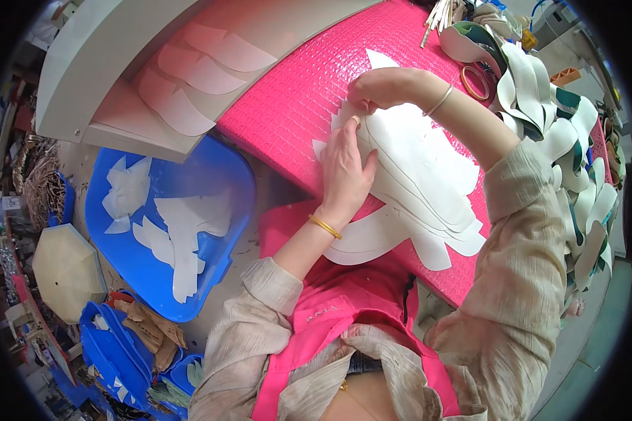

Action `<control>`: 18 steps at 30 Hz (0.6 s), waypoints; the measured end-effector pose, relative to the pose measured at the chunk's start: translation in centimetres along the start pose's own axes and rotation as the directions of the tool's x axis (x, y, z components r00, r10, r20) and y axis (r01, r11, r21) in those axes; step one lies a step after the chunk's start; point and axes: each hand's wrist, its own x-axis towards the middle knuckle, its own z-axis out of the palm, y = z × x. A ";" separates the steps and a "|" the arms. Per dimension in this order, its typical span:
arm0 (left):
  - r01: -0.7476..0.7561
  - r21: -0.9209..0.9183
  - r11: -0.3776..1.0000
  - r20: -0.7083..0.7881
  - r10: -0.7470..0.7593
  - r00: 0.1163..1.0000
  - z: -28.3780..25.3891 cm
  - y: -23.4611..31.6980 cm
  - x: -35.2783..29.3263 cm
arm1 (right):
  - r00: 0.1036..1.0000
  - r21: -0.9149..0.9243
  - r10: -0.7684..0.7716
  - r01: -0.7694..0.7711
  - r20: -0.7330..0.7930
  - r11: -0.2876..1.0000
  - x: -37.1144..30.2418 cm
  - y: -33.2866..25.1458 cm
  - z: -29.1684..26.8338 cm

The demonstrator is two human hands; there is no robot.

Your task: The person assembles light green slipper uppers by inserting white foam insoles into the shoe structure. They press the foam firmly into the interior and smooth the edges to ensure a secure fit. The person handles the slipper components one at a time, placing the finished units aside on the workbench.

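Observation:
A loose pile of thin white curved cut-out pieces lies on a pink textured tabletop in front of me. My left hand rests along the pile's left edge, fingers stretched forward, thumb apart over the white pieces. Just beyond it my right hand bends over the far end of the pile, its fingers curled down in a pinch. What the right fingertips hold is hidden by the hand. Both sets of fingertips almost meet at the pile's upper left edge.
A pale machine at the left carries several curved pieces on its bed. Below it stands a blue bin with white pieces inside. Stacked white-and-green strips crowd the right side, near a tape roll.

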 end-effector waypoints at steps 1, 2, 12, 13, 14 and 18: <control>0.001 0.026 1.000 -0.006 -0.001 1.000 0.2 0.1 0.1 | 1.000 -0.029 0.001 -0.001 0.022 1.000 0.0 -0.2 -0.3; 0.002 0.052 0.999 -0.011 -0.001 1.000 0.4 0.1 0.2 | 0.999 -0.057 0.004 -0.002 0.045 0.998 -0.1 -0.5 -0.7; -0.023 0.122 0.992 0.051 0.017 0.999 0.3 0.2 0.7 | 0.962 0.082 0.037 -0.015 -0.272 0.997 -9.0 -4.3 -2.0; -0.026 0.130 0.991 0.058 0.019 0.998 0.3 0.1 0.6 | 0.952 0.145 0.050 -0.006 -0.303 0.989 -11.1 -5.0 -1.8; -0.027 0.136 0.990 0.064 0.018 0.998 0.3 0.2 0.4 | 0.906 0.114 0.035 0.014 -0.422 0.993 -13.6 -5.3 -1.6; -0.053 0.216 0.975 0.094 0.033 0.995 -0.3 -0.2 0.2 | 0.774 0.526 0.513 -0.281 -0.370 0.803 -25.4 -5.4 -1.2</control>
